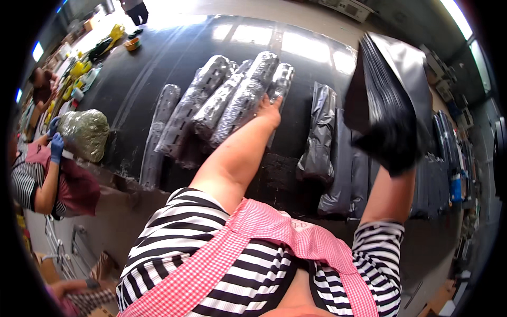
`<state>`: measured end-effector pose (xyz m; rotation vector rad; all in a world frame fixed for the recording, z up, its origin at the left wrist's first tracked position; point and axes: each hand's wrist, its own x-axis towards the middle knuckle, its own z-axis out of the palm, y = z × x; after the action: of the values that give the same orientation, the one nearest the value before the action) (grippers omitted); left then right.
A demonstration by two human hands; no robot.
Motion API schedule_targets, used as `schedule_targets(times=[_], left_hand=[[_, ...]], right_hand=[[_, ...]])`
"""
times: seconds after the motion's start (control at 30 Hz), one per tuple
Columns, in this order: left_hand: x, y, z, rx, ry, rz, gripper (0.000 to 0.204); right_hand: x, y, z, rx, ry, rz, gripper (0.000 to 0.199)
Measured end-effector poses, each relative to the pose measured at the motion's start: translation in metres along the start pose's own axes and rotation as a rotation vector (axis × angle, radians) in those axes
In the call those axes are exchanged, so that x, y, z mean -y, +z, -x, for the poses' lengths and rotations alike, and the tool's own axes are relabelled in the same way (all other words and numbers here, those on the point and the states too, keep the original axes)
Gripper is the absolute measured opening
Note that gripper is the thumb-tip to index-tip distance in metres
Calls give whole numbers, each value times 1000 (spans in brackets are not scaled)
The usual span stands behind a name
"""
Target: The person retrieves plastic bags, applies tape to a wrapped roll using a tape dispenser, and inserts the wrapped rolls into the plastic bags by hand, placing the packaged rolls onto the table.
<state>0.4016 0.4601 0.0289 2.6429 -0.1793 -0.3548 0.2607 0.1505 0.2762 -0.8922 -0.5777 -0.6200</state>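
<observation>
My left hand (268, 112) reaches forward over a group of rolls wrapped in clear film. Its thumb and fingers straddle the rightmost roll (281, 79), gripping it from above. Close on its left lies another silvery roll (248, 98) with dark dashes along its side. On my right, a thick stack of black plastic bags (385, 84) is held up above the table, its many thin edges fanned and its lower part blurred. My right forearm (392, 194) rises to this stack; the black plastic hides most of the hand.
The rolls rest on a dark, shiny table (174, 47). Black wrapped bundles (319, 132) lie right of centre, with more at the far right. At left, a co-worker's blue-gloved hand (57, 147) touches a film-wrapped greenish bundle (84, 134). An orange bowl (132, 44) stands at the far edge.
</observation>
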Motion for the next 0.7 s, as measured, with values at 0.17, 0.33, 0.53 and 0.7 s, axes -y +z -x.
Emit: schedule_targets(times=[0.17,0.33,0.53,0.7], left_hand=[[39,-30,1,37,81,3,70],[101,-47,-19,273,17,219,78],[70,-49,2,8,71,-241,65],[62,-42,13,-22,150,-452,83]], right_hand=[[-82,-39,-66,29,45,184,39],[-200,-60,63,-56,420,562,29],[-231,13,247,-451,1253,329,41],[-201,48,239,-406,1176,594,51]])
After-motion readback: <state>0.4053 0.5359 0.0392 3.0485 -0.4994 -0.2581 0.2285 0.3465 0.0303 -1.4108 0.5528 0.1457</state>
